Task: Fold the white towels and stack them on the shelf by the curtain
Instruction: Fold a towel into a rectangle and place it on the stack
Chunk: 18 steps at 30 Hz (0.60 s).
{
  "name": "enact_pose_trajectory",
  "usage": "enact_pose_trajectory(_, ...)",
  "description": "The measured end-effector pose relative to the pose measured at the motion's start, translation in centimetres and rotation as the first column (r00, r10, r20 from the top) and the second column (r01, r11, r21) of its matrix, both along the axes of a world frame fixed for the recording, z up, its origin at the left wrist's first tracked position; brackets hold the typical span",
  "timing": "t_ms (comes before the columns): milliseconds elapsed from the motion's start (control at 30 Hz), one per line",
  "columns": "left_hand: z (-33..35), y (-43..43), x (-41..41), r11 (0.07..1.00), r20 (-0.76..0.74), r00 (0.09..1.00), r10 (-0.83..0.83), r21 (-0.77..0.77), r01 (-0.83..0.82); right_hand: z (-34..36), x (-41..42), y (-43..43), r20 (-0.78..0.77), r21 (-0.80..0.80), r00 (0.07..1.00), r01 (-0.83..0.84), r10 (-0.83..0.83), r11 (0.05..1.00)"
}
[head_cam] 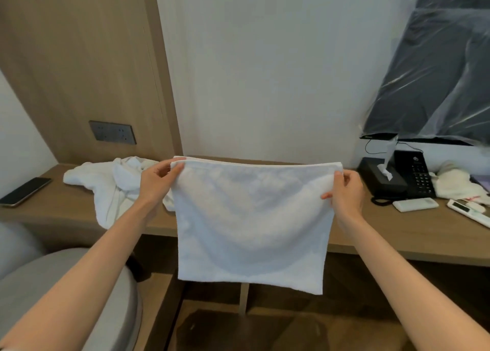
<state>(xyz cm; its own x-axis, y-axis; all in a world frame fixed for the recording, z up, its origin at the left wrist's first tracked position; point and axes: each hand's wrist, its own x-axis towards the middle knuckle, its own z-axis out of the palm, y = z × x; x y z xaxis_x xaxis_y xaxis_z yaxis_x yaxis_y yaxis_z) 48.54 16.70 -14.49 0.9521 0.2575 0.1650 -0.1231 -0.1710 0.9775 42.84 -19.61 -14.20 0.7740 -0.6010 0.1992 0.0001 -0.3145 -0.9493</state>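
A folded white towel [252, 223] hangs in the air before the counter [397, 231], hiding part of its front edge. A crumpled towel [111, 183] lies on the counter behind it to the left, and a tissue box [381, 176] and telephone [415, 175] stand to the right. The left hand [156, 180] and right hand [346, 191] each pinch a top corner in a narrow grip.

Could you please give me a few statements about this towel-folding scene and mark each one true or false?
1. The left hand and the right hand each pinch a top corner of the white towel. True.
2. A smartphone lies at the left end of the desk, with crumpled white cloth nearby. True.
3. The white towel lies flat on the desk. False: it hangs in the air, in front of the desk.
4. The smartphone's screen is lit. False: it is dark.
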Motion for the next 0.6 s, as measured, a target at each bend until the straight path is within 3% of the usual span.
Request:
enact_pose_trajectory(133,-1.7,0.0,0.1,0.984,-0.133,0.991,-0.006,-0.177,-0.018,-1.8,-0.3,0.4,-0.152,0.057,0.987,-0.051,0.059,0.997)
enact_pose_trajectory(333,-4.2,-0.6,2.3,0.979,-0.265,0.964,0.0,-0.195,-0.054,-4.0,1.3,0.1,-0.187,0.259,0.981,0.002,0.048,0.966)
enact_pose_trajectory(600,-7.4,-3.3,10.2,0.985,-0.332,0.943,0.017,-0.154,-0.073,-7.7,7.1,-1.4,-0.143,0.169,0.99,0.04,-0.015,0.985)
